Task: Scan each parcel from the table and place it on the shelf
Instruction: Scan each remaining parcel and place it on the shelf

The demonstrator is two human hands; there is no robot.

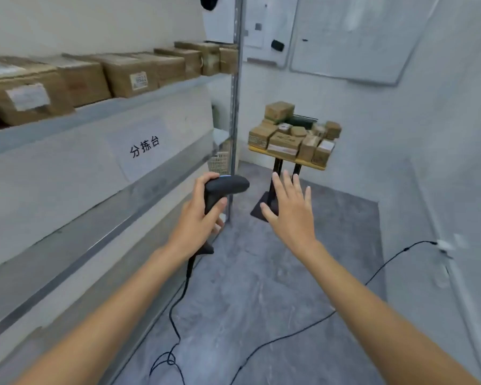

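Up and to the left of your fingers, the shelf already carries a row of brown boxes, with a paper sign on the panel below it. Your left hand has its fingers curled tight round the grip of the black scanner, whose cable trails down to the floor behind your wrist. Your right hand is spread, fingers apart, holding nothing. The parcels sit heaped on the small table, well beyond your right fingertips. The heap looks loose, so pulling a low parcel could topple the ones resting above it. The cable loops across the floor between you and the table and could catch a foot as you step in.
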